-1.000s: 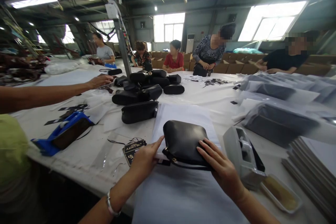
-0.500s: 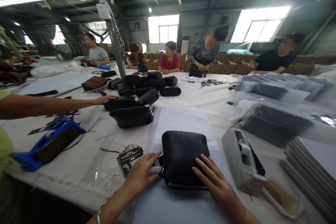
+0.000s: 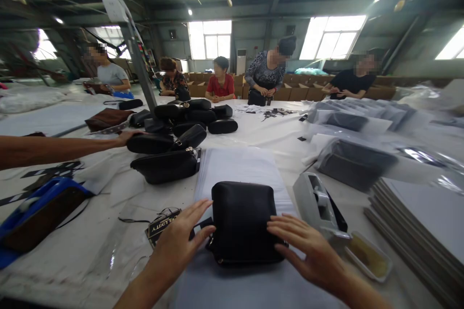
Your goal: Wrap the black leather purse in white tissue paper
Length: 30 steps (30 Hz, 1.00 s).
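A black zip pouch (image 3: 242,224) lies on a stack of clear plastic bags (image 3: 241,166) in front of me. My left hand (image 3: 181,231) is at its left side, fingers stretched and thumb apart, near a dark tag (image 3: 201,227) by the zip end. My right hand (image 3: 308,244) rests against the right side with its fingers extended, the thumb by the lower right edge. Neither hand is closed round the pouch. Black printed hang tags (image 3: 163,224) with cords lie partly behind my left hand.
Several black pouches (image 3: 165,166) are piled ahead left, where a co-worker's hand (image 3: 126,138) reaches in. A grey tape dispenser (image 3: 319,207), a small tray (image 3: 368,256) and stacked boards (image 3: 416,222) stand right. A blue dispenser (image 3: 43,212) is left. Bagged pouches (image 3: 357,161) lie ahead right.
My view has swung a little to the right. My right hand has shifted from the pouch's top face to its right edge. The left hand's fingers have moved up along the left side.
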Each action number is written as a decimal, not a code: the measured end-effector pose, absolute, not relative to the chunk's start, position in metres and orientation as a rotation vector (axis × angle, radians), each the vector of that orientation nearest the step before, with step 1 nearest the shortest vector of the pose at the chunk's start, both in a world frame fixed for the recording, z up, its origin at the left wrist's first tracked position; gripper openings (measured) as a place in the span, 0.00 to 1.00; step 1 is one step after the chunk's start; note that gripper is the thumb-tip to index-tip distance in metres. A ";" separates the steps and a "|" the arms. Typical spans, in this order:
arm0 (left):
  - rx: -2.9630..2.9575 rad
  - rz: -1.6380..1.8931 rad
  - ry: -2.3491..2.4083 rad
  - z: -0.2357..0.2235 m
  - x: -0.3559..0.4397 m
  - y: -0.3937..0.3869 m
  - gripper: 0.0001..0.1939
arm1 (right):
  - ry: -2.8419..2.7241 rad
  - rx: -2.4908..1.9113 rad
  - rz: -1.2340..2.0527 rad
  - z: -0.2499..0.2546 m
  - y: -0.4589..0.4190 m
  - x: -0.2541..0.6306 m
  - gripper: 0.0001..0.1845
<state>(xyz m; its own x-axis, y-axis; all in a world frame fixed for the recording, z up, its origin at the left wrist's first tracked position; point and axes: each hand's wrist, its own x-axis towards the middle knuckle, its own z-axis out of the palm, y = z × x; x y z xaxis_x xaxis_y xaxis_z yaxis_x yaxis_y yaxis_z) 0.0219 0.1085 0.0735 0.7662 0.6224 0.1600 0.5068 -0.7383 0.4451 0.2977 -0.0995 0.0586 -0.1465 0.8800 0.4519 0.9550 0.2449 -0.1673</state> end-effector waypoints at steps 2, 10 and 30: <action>2.615 0.511 0.663 0.070 0.040 0.101 0.32 | -1.892 -1.719 -0.253 0.069 -0.078 0.316 0.18; 2.691 0.522 0.554 0.028 0.074 0.078 0.48 | -1.724 -2.283 -0.099 0.054 0.060 0.398 0.27; 2.953 0.832 0.532 -0.029 0.083 0.097 0.36 | -1.628 -2.457 -0.214 -0.007 0.178 0.435 0.16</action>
